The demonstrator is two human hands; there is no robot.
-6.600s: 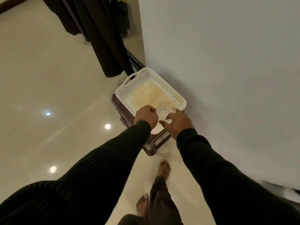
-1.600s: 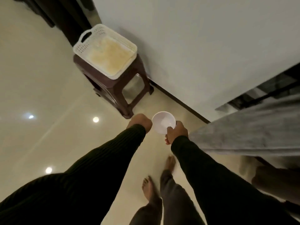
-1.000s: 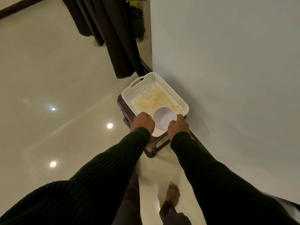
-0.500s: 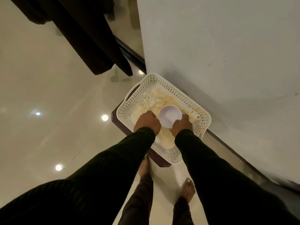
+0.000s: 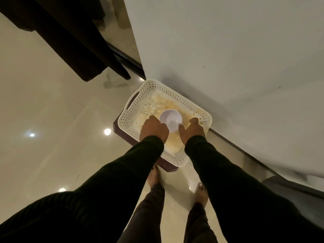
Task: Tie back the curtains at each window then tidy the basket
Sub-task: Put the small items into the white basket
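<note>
A white perforated basket (image 5: 177,100) stands on a dark brown stool (image 5: 122,133) against the wall. Inside it sit a small white bowl (image 5: 169,119) in the middle and a clear cut-glass bowl (image 5: 147,106) in the far left corner. My left hand (image 5: 153,128) is curled into a fist at the white bowl's left edge, and nothing shows in it. My right hand (image 5: 192,130) lies at the bowl's right, thumb tip against the rim, fingers spread away from it over the stained basket floor.
A dark curtain (image 5: 73,41) hangs at the upper left above a glossy cream tile floor (image 5: 52,120). A pale wall (image 5: 228,58) rises right behind the basket, with a dark skirting strip (image 5: 245,153) along its foot. My bare feet stand just below the stool.
I carried the white bowl back to the stool and lowered it into the basket. My right hand's fingers have come off the bowl, leaving only the thumb at its rim.
</note>
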